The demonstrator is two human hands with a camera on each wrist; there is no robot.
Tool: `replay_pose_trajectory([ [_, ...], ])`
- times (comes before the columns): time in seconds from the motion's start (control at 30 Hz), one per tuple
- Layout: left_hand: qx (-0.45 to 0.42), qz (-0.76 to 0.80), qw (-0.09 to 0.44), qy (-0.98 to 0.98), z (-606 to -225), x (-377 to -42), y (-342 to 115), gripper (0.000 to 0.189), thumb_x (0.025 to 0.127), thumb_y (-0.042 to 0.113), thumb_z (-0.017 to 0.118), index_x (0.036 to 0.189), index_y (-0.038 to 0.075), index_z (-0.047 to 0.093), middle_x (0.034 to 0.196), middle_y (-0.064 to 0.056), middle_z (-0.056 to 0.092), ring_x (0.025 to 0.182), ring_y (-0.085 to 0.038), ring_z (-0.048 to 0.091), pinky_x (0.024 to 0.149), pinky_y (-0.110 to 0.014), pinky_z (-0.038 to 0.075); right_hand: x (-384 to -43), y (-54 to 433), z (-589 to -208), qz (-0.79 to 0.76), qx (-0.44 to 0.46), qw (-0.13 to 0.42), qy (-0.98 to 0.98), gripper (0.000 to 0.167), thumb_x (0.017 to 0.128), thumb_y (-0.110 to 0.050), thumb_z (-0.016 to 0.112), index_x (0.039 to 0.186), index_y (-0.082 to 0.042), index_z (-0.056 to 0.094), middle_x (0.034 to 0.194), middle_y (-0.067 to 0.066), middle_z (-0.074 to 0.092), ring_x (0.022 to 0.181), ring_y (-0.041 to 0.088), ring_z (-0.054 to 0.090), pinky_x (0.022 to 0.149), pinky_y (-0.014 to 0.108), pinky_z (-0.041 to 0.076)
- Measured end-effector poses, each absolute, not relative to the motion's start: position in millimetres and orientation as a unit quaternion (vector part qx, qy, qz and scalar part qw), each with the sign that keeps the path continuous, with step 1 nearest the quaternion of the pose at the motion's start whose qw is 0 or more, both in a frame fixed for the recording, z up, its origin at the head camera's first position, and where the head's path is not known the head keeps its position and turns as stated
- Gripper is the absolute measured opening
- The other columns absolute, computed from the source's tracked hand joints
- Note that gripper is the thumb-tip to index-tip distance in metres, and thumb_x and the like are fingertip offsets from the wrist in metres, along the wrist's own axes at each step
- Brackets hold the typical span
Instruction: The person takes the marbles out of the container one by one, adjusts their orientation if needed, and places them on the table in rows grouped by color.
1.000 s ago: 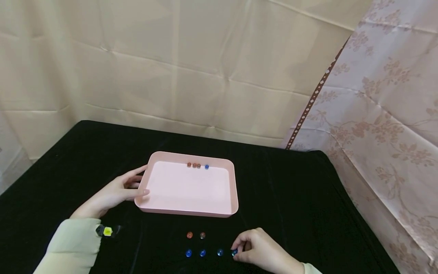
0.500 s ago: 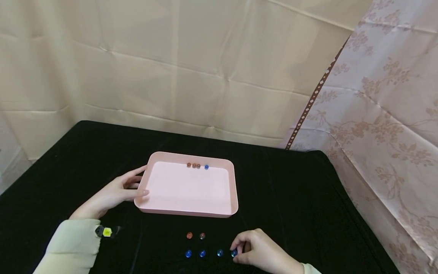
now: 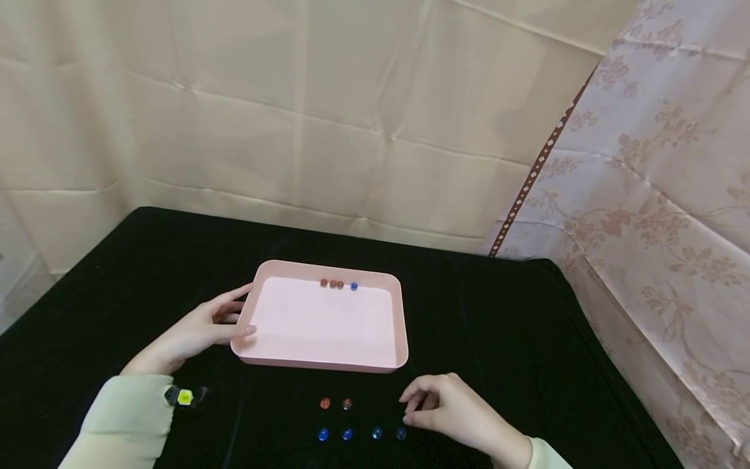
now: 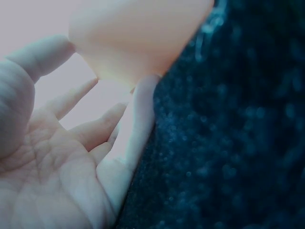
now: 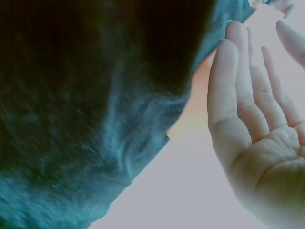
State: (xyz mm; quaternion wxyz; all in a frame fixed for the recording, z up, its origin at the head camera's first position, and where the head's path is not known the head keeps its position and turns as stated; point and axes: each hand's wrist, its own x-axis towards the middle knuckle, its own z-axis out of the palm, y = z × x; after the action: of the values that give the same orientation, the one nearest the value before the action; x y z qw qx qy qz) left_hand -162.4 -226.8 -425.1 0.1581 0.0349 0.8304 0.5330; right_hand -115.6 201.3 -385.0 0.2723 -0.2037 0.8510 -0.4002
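Observation:
My left hand (image 3: 196, 329) grips the left side of a pink tray (image 3: 319, 365), thumb over the rim and fingers along the outside. The left wrist view shows the tray's wall (image 4: 128, 38) between thumb and fingers. At the tray's far wall sit three reddish-brown marbles (image 3: 333, 284) and one blue marble (image 3: 354, 286). My right hand (image 3: 454, 410) hovers with loosely bent fingers, holding nothing, just above the rightmost blue marble (image 3: 401, 433). That marble ends a row of several blue ones (image 3: 347, 434) on the cloth. Behind the row lie an orange marble (image 3: 325, 404) and a brownish one (image 3: 347, 404).
A black cloth (image 3: 498, 326) covers the table. Beyond its far edge hangs a cream curtain (image 3: 293, 130), and a floral curtain (image 3: 656, 195) hangs on the right. A small device with a yellow patch (image 3: 185, 397) sits at the left cuff.
My right hand has let go of the rightmost blue marble and lifted slightly up and to the right. The marble stays on the cloth; the left hand and tray hold still.

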Motion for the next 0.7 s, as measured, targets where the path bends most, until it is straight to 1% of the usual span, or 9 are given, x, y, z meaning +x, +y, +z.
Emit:
replay_pose_trajectory([
  [0.13, 0.034, 0.533, 0.159, 0.831, -425, -162, -226, 0.091, 0.09, 0.04, 0.071, 0.16, 0.02, 0.017, 0.148, -0.024, 0.043, 0.124, -0.033, 0.051, 0.099, -0.047, 0.053, -120, 200, -378, -0.389, -0.208, 0.249, 0.862, 0.018, 0.088, -0.018, 0.072, 0.103, -0.007, 0.071, 0.087, 0.001, 0.072, 0.068, 0.007, 0.064, 0.06, 0.022, 0.052],
  [0.4, 0.03, 0.531, 0.158, 0.832, -425, -162, -225, 0.091, 0.09, 0.04, 0.071, 0.16, 0.02, 0.017, 0.148, -0.024, 0.044, 0.124, -0.032, 0.052, 0.099, -0.047, 0.053, -131, 196, -365, -0.38, -0.221, 0.199, 0.876, 0.02, 0.089, -0.019, 0.071, 0.101, -0.003, 0.072, 0.087, 0.002, 0.072, 0.071, 0.009, 0.065, 0.063, 0.023, 0.054],
  [0.5, 0.029, 0.531, 0.158, 0.832, -425, -162, -226, 0.091, 0.09, 0.04, 0.071, 0.16, 0.02, 0.017, 0.147, -0.024, 0.044, 0.123, -0.032, 0.053, 0.099, -0.047, 0.053, -136, 193, -362, -0.369, -0.22, 0.179, 0.885, 0.019, 0.089, -0.021, 0.072, 0.099, -0.005, 0.072, 0.087, 0.001, 0.07, 0.072, 0.009, 0.063, 0.064, 0.024, 0.053],
  [0.63, 0.029, 0.532, 0.158, 0.831, -425, -163, -226, 0.09, 0.09, 0.04, 0.071, 0.16, 0.021, 0.017, 0.147, -0.024, 0.045, 0.123, -0.031, 0.053, 0.098, -0.046, 0.053, -145, 187, -359, -0.362, -0.204, 0.16, 0.896, 0.016, 0.089, -0.024, 0.072, 0.097, -0.01, 0.073, 0.087, -0.001, 0.069, 0.075, 0.012, 0.062, 0.065, 0.024, 0.052],
  [0.7, 0.03, 0.533, 0.159, 0.831, -425, -163, -226, 0.09, 0.09, 0.04, 0.071, 0.16, 0.021, 0.017, 0.147, -0.024, 0.044, 0.123, -0.031, 0.053, 0.098, -0.046, 0.053, -149, 184, -357, -0.364, -0.197, 0.15, 0.898, 0.015, 0.089, -0.024, 0.072, 0.097, -0.011, 0.073, 0.087, -0.001, 0.069, 0.076, 0.014, 0.062, 0.065, 0.025, 0.052],
])
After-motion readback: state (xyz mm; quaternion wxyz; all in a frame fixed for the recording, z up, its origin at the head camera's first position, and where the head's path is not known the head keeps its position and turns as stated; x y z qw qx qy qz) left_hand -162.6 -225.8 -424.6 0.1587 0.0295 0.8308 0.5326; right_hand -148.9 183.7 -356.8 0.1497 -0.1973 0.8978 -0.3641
